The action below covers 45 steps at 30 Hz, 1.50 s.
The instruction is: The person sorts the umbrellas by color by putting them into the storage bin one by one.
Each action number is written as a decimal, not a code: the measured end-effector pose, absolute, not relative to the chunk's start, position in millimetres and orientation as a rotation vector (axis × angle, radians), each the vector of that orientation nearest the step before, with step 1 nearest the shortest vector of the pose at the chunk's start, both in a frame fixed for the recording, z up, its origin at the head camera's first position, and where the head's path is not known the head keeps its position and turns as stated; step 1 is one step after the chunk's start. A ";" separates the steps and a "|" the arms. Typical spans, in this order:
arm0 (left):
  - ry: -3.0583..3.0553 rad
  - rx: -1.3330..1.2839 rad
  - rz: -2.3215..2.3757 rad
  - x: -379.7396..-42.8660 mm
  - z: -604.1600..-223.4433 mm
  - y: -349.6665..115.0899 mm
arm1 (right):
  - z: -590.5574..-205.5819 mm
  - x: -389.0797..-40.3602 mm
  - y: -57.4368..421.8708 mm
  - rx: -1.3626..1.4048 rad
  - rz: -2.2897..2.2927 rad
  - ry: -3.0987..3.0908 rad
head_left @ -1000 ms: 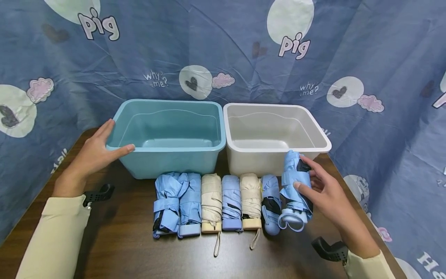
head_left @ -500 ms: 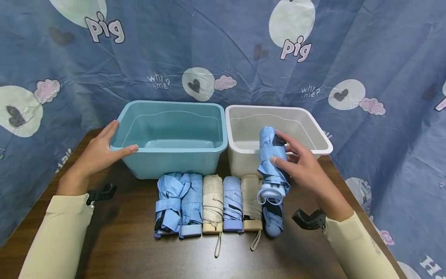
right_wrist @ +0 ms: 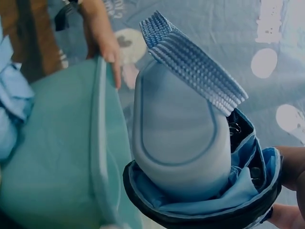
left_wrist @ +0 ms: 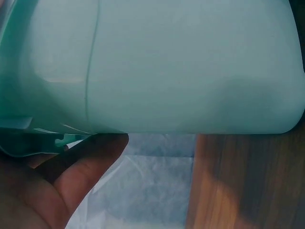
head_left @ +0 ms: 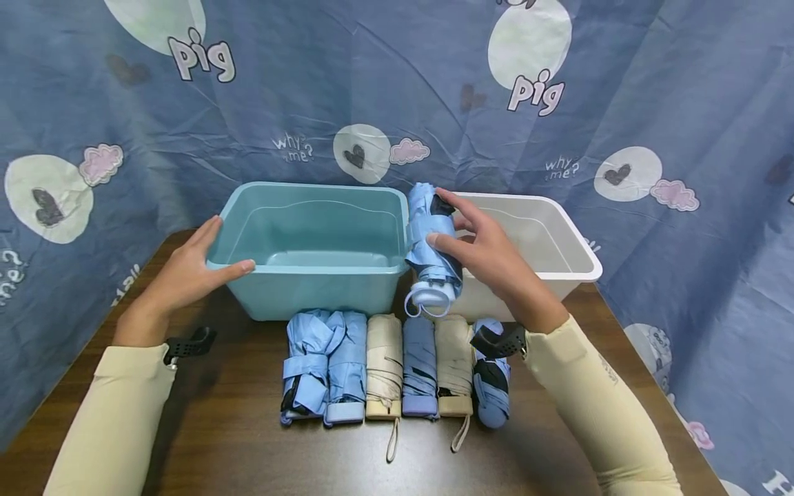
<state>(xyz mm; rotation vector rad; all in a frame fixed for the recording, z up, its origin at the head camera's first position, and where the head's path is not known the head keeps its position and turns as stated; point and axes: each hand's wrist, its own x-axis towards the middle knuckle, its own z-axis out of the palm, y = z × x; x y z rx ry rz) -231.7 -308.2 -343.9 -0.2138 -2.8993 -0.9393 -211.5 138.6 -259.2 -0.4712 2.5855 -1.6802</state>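
Observation:
A folded light-blue umbrella (head_left: 430,241) is gripped by my right hand (head_left: 486,251), held raised where the teal bin (head_left: 322,293) and the white bin (head_left: 571,269) meet. Its pale handle end and wrist loop point toward me; the right wrist view shows the umbrella's handle (right_wrist: 178,138) and woven strap (right_wrist: 195,67) up close. My left hand (head_left: 189,272) rests on the teal bin's front left corner, thumb and fingers fairly straight against it. In the left wrist view those fingers (left_wrist: 90,167) touch beside the teal wall (left_wrist: 190,67).
In front of the bins lies a row of folded umbrellas: light blue ones (head_left: 307,365) at left, then a cream one (head_left: 384,358), a blue one (head_left: 420,368), another cream one (head_left: 455,358) and a blue one (head_left: 493,393). A printed blue cloth (head_left: 422,83) hangs behind the brown table (head_left: 347,468).
My right hand has carried the light-blue umbrella up and left, from the row's right end to between the two bins. My left hand stays at the teal bin's corner.

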 end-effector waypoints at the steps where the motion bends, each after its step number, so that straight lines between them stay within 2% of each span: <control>1: -2.900 -0.211 -0.941 -231.4 -343.9 -308.2 | -257.3 -214.4 132.6 -0.474 -1.680 2.579; 9: -2.893 -0.208 -0.944 -232.0 -344.0 -310.6 | -247.9 -242.5 80.8 -0.509 -1.728 2.470; 22: -2.886 -0.171 -0.980 -225.9 -341.8 -307.6 | -256.5 -277.6 -6.7 -0.429 -1.877 2.239; 36: -2.918 -0.172 -0.945 -221.5 -341.9 -311.1 | -280.6 -293.0 -85.3 -0.255 -1.828 2.298; 45: -2.906 -0.175 -0.955 -226.0 -340.1 -308.5 | -294.6 -306.3 -117.3 -0.080 -1.823 2.352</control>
